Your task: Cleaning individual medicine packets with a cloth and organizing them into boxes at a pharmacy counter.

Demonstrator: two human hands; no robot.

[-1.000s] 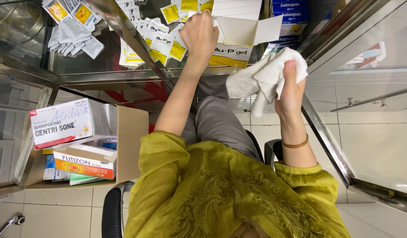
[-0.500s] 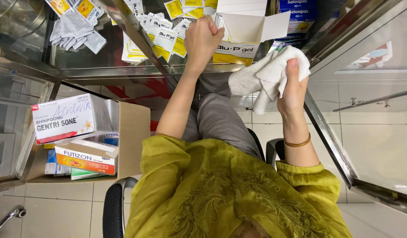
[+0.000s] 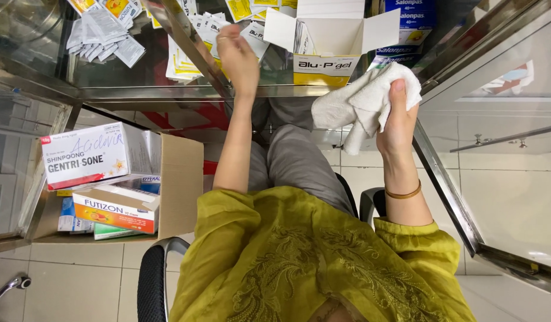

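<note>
Cloth [image 3: 362, 104], white and crumpled, sits bunched in your right hand [image 3: 397, 122], fingers clenched round it with the thumb pressed on top; it hangs just off the front edge of the glass counter [image 3: 138, 71], below the open white and yellow carton [image 3: 329, 42]. Your left hand [image 3: 238, 59] is raised over the counter's metal dividing strip [image 3: 189, 45], fingers loosely curled and holding nothing, just beside the scattered yellow and white sachets [image 3: 195, 42]. More sachets, silver ones [image 3: 99, 39], lie well apart at the far side of the glass. Blue boxes [image 3: 406, 18] stand behind the carton's open flap. Room is tight: the counter's steel front rail [image 3: 156, 92] runs right across above your knees, and a slanted metal frame [image 3: 448, 185] closes in along your right forearm. On your left, an open cardboard box [image 3: 180, 179] packed with medicine boxes [image 3: 93, 155] sits near your left elbow. Tiled floor [image 3: 78, 286] shows beneath the chair's armrest [image 3: 151, 286].
</note>
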